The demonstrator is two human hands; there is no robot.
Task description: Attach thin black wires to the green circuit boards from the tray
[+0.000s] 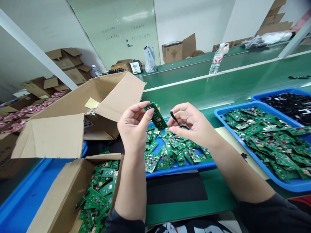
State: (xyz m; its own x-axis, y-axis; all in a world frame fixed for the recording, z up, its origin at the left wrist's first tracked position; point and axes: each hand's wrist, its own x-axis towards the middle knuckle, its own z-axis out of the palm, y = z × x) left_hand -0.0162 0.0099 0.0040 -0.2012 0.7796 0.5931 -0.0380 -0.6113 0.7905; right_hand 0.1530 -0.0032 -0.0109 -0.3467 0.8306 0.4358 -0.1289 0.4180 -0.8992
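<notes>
- Head view: holding a green circuit board (157,118) tilted, the left hand (136,126) has its grip closed on the upper end.
- The right hand (191,124) has its grip curled round a thin black strip (173,116), fingertips at the board's lower end; whether they touch it, I cannot tell.
- Both hands are raised over a blue tray (179,170) of boards, with room above its near rim.
- Left, a small carton (52,197) edges close to the forearm; right, another blue tray (289,186) bounds the table (175,210).
</notes>
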